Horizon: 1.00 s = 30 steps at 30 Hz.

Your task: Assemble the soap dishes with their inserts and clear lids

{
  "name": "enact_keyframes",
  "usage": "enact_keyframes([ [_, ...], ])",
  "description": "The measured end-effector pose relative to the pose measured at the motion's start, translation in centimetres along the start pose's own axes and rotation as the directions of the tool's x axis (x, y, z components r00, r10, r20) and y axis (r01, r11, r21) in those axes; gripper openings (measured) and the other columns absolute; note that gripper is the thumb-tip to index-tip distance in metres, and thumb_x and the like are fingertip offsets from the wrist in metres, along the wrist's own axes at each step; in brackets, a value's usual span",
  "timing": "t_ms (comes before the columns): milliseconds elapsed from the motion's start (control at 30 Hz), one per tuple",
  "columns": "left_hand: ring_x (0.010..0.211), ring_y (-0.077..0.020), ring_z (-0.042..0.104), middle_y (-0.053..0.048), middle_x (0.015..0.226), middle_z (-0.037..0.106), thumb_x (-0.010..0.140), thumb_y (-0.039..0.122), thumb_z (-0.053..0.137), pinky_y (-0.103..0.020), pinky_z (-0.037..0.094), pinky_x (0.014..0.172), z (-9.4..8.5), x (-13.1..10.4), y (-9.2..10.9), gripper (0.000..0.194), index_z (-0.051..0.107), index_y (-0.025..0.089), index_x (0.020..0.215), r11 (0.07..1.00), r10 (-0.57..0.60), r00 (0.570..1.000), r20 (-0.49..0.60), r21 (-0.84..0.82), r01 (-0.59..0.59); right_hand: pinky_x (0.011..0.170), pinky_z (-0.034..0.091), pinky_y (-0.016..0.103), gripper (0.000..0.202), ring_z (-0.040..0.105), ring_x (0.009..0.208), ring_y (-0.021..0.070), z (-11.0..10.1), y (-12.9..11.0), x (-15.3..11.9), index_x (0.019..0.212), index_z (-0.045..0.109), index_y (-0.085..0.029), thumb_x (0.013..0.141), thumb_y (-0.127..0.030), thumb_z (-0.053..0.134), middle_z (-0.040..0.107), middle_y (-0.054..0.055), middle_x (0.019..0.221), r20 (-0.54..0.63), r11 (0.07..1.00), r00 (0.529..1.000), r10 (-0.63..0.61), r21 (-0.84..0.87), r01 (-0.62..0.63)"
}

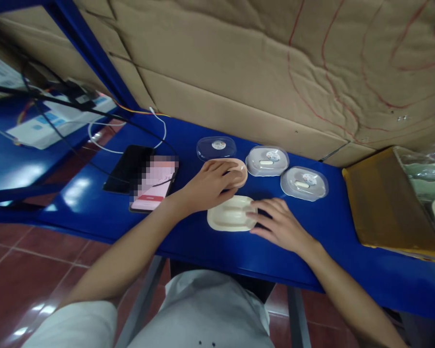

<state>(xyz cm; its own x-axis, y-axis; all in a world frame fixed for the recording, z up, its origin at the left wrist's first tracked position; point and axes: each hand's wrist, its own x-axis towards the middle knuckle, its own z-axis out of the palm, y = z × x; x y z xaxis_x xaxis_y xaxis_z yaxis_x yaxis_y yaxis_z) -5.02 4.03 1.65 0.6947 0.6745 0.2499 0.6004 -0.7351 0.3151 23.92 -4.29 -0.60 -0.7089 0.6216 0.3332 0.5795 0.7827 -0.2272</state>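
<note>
My left hand [217,184] reaches over a peach plastic dish [241,170], its fingers curled across the top and over the rim; part of the dish is hidden beneath them. Just in front lies a shallow cream plastic dish [226,220] with rounded corners and a raised shape inside. At its right end is my right hand [277,221], fingers spread, with the fingertips over the rim. Behind the peach dish sits a clear lid [207,149] with a round sticker. Two pale boxes under clear lids, one [260,167] nearer the middle and one [293,188] farther right, stand beside it.
A lit phone [154,186] and a black flat device [125,169] lie at the left of the blue table [210,249], with a white cable [166,129] behind. An open cardboard box [380,198] holding wrapped items stands right. A cardboard sheet [221,67] lines the back.
</note>
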Motion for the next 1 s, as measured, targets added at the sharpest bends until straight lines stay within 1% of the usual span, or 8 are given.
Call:
enact_keyframes([
  [133, 0.161, -0.0465, 0.035, -0.026, 0.175, 0.035, 0.102, 0.054, 0.067, -0.072, 0.031, 0.125, 0.8, 0.0, -0.1, 0.066, 0.053, 0.020, 0.157, 0.987, -0.128, 0.991, -0.024, 0.094, 0.130, 0.115, 0.048, 0.061, 0.048, 0.059, 0.143, 0.0370, -1.7, 3.9, 1.5, 0.155, 0.057, -0.030, 0.108, -0.036, 0.063, 0.061, 0.016, 0.158, -0.080, 0.972, 0.977, 0.197, -0.116, -0.205],
  [233, 0.164, -0.0515, 0.028, -0.031, 0.176, 0.027, 0.100, 0.064, 0.068, -0.080, 0.025, 0.124, 1.7, -0.1, -0.4, 0.083, 0.044, 0.018, 0.165, 0.951, -0.247, 0.965, -0.085, 0.168, 0.258, 0.122, 0.038, 0.070, 0.070, 0.041, 0.159, 0.0429, -3.0, 7.1, 3.6, 0.166, 0.045, -0.027, 0.101, -0.032, 0.072, 0.038, 0.020, 0.176, 0.012, 0.941, 0.958, 0.285, -0.193, -0.278],
  [367, 0.162, -0.0527, 0.031, -0.035, 0.173, 0.031, 0.104, 0.067, 0.060, -0.083, 0.027, 0.121, 2.6, -0.1, -0.7, 0.084, 0.042, 0.015, 0.167, 0.923, -0.300, 0.949, -0.094, 0.223, 0.314, 0.130, 0.023, 0.072, 0.097, 0.018, 0.169, 0.0432, -3.9, 10.3, 6.9, 0.170, 0.036, -0.029, 0.087, -0.029, 0.086, 0.018, 0.019, 0.184, 0.153, 0.920, 0.912, 0.380, -0.163, -0.356],
  [467, 0.161, -0.0527, 0.034, -0.036, 0.171, 0.033, 0.103, 0.067, 0.061, -0.081, 0.028, 0.122, 2.8, 0.0, -0.8, 0.086, 0.043, 0.013, 0.167, 0.928, -0.275, 0.959, -0.072, 0.241, 0.284, 0.130, 0.018, 0.075, 0.090, 0.020, 0.169, 0.0423, -4.4, 11.3, 8.5, 0.167, 0.042, -0.032, 0.087, -0.033, 0.085, 0.029, 0.017, 0.181, 0.238, 0.903, 0.870, 0.431, -0.111, -0.416],
  [600, 0.162, -0.0515, 0.034, -0.034, 0.173, 0.031, 0.098, 0.069, 0.068, -0.081, 0.026, 0.123, 2.3, -0.1, -0.7, 0.091, 0.043, 0.014, 0.167, 0.938, -0.258, 0.966, -0.023, 0.235, 0.256, 0.126, 0.024, 0.078, 0.072, 0.049, 0.153, 0.0406, -5.6, 10.8, 8.5, 0.151, 0.057, -0.037, 0.085, -0.038, 0.085, 0.058, 0.011, 0.159, 0.292, 0.894, 0.853, 0.433, -0.019, -0.447],
  [833, 0.162, -0.0523, 0.032, -0.029, 0.175, 0.033, 0.087, 0.080, 0.074, -0.081, 0.016, 0.127, 2.7, -0.5, 0.5, 0.101, 0.050, 0.019, 0.163, 0.952, -0.194, 0.981, 0.013, 0.243, 0.185, 0.107, 0.056, 0.048, 0.066, 0.070, 0.123, 0.0329, -7.5, 10.2, 8.0, 0.135, 0.068, -0.030, 0.079, -0.061, 0.085, 0.071, 0.008, 0.133, 0.461, 0.826, 0.788, 0.409, 0.179, -0.534],
  [900, 0.161, -0.0530, 0.033, -0.028, 0.176, 0.032, 0.082, 0.079, 0.080, -0.081, 0.013, 0.128, 3.0, -0.6, 0.6, 0.104, 0.051, 0.020, 0.163, 0.941, -0.203, 0.979, 0.012, 0.279, 0.192, 0.109, 0.055, 0.048, 0.068, 0.069, 0.125, 0.0328, -7.5, 10.5, 8.4, 0.136, 0.068, -0.029, 0.082, -0.067, 0.081, 0.071, 0.009, 0.135, 0.453, 0.817, 0.804, 0.385, 0.239, -0.526],
  [1000, 0.163, -0.0539, 0.028, -0.029, 0.178, 0.024, 0.081, 0.080, 0.081, -0.082, 0.014, 0.127, 3.1, -0.5, 0.2, 0.108, 0.049, 0.020, 0.165, 0.924, -0.244, 0.970, 0.022, 0.309, 0.226, 0.118, 0.048, 0.053, 0.066, 0.063, 0.135, 0.0343, -6.7, 11.3, 9.1, 0.142, 0.065, -0.028, 0.088, -0.065, 0.076, 0.066, 0.011, 0.145, 0.266, 0.856, 0.880, 0.393, 0.243, -0.456],
])
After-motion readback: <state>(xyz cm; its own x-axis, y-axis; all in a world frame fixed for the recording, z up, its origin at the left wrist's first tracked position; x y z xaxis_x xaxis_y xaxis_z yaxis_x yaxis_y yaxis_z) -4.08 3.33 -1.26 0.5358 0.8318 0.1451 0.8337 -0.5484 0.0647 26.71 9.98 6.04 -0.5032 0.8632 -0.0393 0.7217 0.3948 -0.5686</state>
